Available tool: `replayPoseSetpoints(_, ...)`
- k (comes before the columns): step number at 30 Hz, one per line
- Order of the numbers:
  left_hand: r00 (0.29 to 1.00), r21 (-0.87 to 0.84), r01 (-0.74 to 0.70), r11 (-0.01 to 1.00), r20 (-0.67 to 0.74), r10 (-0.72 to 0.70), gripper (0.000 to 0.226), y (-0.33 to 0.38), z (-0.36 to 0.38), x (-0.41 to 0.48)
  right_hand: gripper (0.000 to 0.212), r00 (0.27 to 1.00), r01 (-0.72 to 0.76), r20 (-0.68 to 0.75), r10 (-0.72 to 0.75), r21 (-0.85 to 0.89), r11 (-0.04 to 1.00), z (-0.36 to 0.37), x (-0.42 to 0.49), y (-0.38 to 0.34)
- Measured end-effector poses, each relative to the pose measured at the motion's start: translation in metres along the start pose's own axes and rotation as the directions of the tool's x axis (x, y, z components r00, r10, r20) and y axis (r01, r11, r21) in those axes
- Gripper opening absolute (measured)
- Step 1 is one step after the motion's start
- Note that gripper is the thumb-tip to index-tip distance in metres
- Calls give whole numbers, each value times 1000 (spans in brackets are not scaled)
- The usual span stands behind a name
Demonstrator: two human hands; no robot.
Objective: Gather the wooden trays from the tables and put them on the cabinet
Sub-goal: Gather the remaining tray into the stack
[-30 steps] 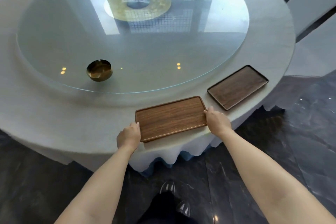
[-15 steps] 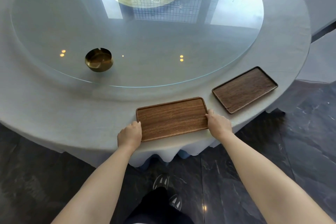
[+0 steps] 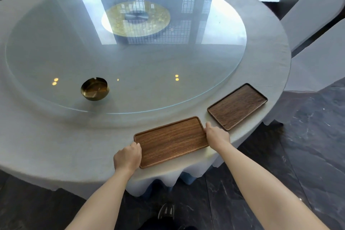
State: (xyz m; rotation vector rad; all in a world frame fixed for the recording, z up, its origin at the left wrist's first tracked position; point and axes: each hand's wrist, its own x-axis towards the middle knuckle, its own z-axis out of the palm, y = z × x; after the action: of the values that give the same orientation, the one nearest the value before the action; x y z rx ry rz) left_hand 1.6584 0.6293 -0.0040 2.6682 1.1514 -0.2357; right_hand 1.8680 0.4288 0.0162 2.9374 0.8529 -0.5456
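Note:
A light brown wooden tray (image 3: 171, 141) lies flat near the front edge of the round cloth-covered table (image 3: 46, 145). My left hand (image 3: 127, 157) grips its left short end and my right hand (image 3: 216, 134) grips its right short end. A second, darker wooden tray (image 3: 237, 106) rests on the table just to the right, a small gap away from my right hand. No cabinet is in view.
A large glass turntable (image 3: 130, 80) covers the table's middle, with a brass ashtray (image 3: 94, 89) on its near left part. Two white-covered chairs (image 3: 315, 15) stand at the right. Dark marble floor (image 3: 298, 164) lies around the table, and my shoe (image 3: 166, 211) shows below.
Both hands stay on the ends of the light tray, which still lies on the table. The view has tilted up a little, showing more of the far side and the chairs.

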Motion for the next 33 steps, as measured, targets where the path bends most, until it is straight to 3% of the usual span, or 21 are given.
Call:
replayPoseSetpoints(5,997,4,-68,998,-43,68,36,41,-21,16,35,996,-22,-89,27,61,998,-26,-1,21)
replayPoseSetpoints(11,985,-45,-165,985,-62,162,38,116,-23,35,34,987,-72,-136,92,144,987,-51,9,75)
replayPoseSetpoints(17,988,-22,-155,988,-32,154,41,197,-4,39,41,987,-77,-135,92,113,991,-70,45,149)
replayPoseSetpoints(25,993,-42,53,998,105,-48,50,294,27,28,47,999,-17,-42,22,121,993,-76,99,238)
replayPoseSetpoints(33,946,-95,292,952,176,-273,58,322,37,40,45,998,46,-46,-41,113,993,-68,130,258)
